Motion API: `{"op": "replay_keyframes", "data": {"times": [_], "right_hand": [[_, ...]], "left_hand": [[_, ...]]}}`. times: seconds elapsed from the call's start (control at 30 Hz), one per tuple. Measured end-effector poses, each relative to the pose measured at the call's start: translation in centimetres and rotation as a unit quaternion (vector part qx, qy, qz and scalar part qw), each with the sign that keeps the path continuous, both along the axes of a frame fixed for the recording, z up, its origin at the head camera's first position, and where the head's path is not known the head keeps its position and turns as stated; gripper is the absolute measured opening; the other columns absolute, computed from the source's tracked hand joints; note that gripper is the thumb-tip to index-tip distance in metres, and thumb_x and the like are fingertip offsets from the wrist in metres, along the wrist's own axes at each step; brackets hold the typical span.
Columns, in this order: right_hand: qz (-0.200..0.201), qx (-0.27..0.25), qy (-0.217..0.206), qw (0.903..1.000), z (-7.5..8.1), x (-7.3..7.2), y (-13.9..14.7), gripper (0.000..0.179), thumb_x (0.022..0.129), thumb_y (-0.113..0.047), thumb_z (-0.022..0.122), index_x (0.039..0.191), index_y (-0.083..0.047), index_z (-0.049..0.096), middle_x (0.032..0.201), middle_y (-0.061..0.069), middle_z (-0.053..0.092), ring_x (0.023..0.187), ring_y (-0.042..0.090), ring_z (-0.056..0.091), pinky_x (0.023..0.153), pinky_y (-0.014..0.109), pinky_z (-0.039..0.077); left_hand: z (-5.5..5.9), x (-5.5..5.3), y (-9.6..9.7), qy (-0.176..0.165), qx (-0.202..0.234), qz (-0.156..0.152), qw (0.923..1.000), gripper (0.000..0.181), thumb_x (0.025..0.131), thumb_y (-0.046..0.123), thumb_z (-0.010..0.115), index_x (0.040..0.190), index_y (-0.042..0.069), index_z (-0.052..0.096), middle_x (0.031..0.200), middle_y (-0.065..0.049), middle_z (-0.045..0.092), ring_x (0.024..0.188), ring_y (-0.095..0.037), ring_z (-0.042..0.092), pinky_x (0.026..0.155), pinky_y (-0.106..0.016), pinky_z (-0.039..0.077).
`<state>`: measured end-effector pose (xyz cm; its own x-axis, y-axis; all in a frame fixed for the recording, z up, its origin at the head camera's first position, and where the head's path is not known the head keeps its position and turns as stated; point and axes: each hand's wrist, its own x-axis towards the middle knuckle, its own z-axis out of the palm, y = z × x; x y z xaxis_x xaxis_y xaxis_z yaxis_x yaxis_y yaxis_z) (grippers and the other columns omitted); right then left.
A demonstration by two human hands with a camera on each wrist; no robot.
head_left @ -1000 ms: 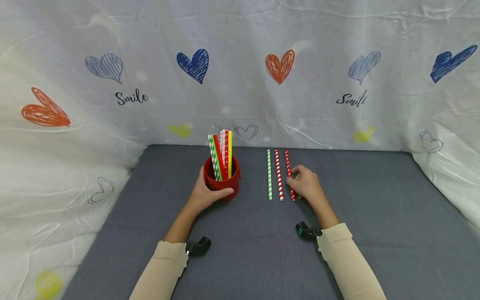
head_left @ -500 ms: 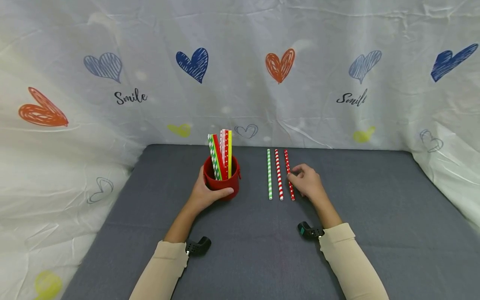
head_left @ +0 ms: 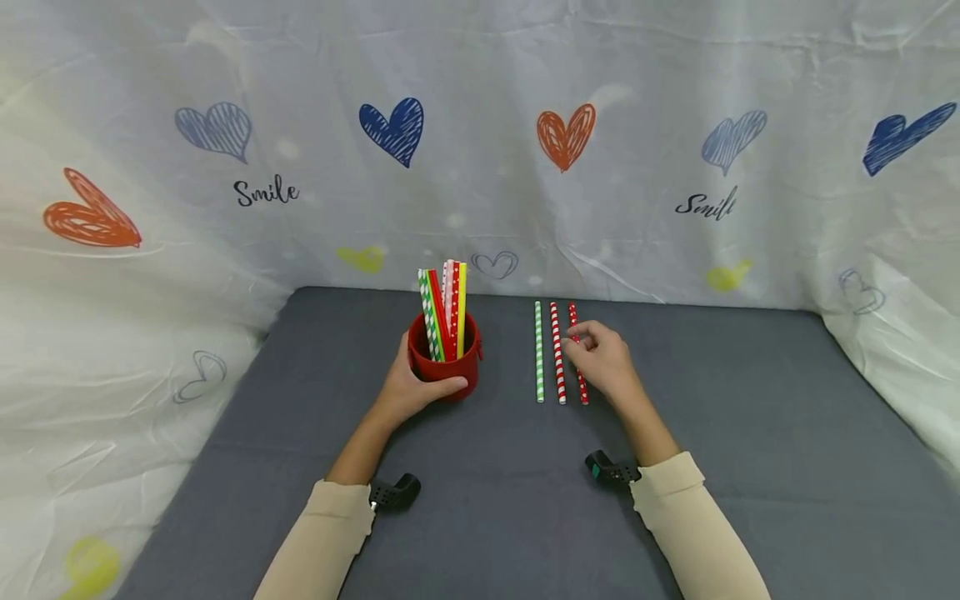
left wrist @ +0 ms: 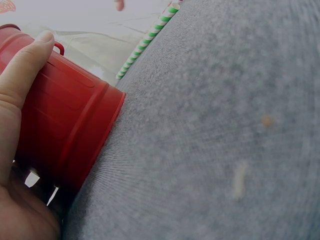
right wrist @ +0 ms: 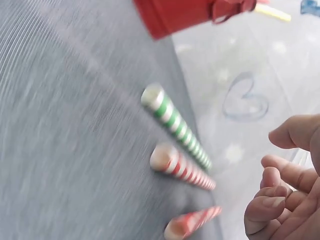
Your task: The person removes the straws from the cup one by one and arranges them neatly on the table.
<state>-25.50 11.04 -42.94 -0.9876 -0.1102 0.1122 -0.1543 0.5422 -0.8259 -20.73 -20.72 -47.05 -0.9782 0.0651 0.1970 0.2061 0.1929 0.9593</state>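
I watch the left hand (head_left: 408,387) grip the red cup (head_left: 467,367), thumb laid across its front wall and the palm round its side. The cup stands upright on the gray tabletop (head_left: 480,517), with a bundle of colored straws (head_left: 453,308) leaning in it, their tops well above the rim. To the cup's right I count three straws lying side by side, apart from one another: a green-and-white striped straw (head_left: 539,354), a red-and-white striped straw (head_left: 558,354) and a red straw with white dots (head_left: 582,389). The right hand (head_left: 603,360) hangs over the dotted straw, hiding part of it from the head camera. From the right wrist I see its thumb and index finger spread, the other fingers loosely bent, nothing pinched.
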Motion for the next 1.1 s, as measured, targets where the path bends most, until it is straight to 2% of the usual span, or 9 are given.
{"op": "replay_keyframes", "data": {"times": [0.23,0.43,0.67,0.87,1.1], "right_hand": [[0.037,-0.036,0.015,0.9985,1.9,-0.1,-2.4,0.020,0.097,-0.023,0.066,0.109,-0.008,0.070,0.083,0.006,0.060,0.070,0.021,0.051,0.059,0.033,0.044],[0.080,-0.036,0.021,0.9959,2.9,-0.2,-4.8,0.018,0.098,-0.027,0.067,0.106,-0.012,0.072,0.085,0.004,0.064,0.071,0.023,0.054,0.062,0.036,0.046],[0.137,-0.030,0.041,0.9892,3.7,-1.0,-7.9,0.023,0.097,-0.030,0.067,0.108,-0.010,0.072,0.093,0.003,0.067,0.075,0.021,0.058,0.064,0.036,0.049],[0.170,-0.014,0.055,0.9839,4.3,-2.0,-10.2,0.027,0.097,-0.032,0.068,0.112,-0.009,0.071,0.101,0.002,0.068,0.081,0.019,0.061,0.068,0.035,0.052],[0.183,-0.008,0.056,0.9815,4.6,-2.6,-12.1,0.026,0.095,-0.028,0.071,0.108,-0.005,0.070,0.091,0.004,0.066,0.077,0.021,0.060,0.064,0.031,0.051]], "left_hand": [[0.2,0.0,-0.2,0.000,-0.002,0.002,1.0000,0.097,0.078,0.019,0.087,0.152,0.017,0.025,0.144,-0.002,0.043,0.130,-0.023,0.040,0.091,-0.045,0.053],[0.5,0.0,0.1,-0.017,-0.011,0.004,0.9998,0.098,0.079,0.015,0.086,0.154,0.014,0.023,0.146,-0.006,0.041,0.131,-0.025,0.040,0.095,-0.048,0.050],[3.7,1.9,0.8,-0.003,-0.009,-0.002,1.0000,0.094,0.080,0.007,0.082,0.152,0.003,0.022,0.145,-0.014,0.040,0.130,-0.028,0.041,0.099,-0.048,0.047],[4.0,2.0,0.7,-0.013,-0.011,-0.003,0.9998,0.094,0.081,0.009,0.083,0.153,0.004,0.022,0.146,-0.014,0.040,0.130,-0.029,0.040,0.099,-0.049,0.047],[3.7,1.9,0.8,-0.028,-0.005,-0.009,0.9996,0.094,0.081,0.010,0.083,0.153,0.007,0.022,0.146,-0.011,0.040,0.130,-0.027,0.041,0.098,-0.047,0.048]]}}
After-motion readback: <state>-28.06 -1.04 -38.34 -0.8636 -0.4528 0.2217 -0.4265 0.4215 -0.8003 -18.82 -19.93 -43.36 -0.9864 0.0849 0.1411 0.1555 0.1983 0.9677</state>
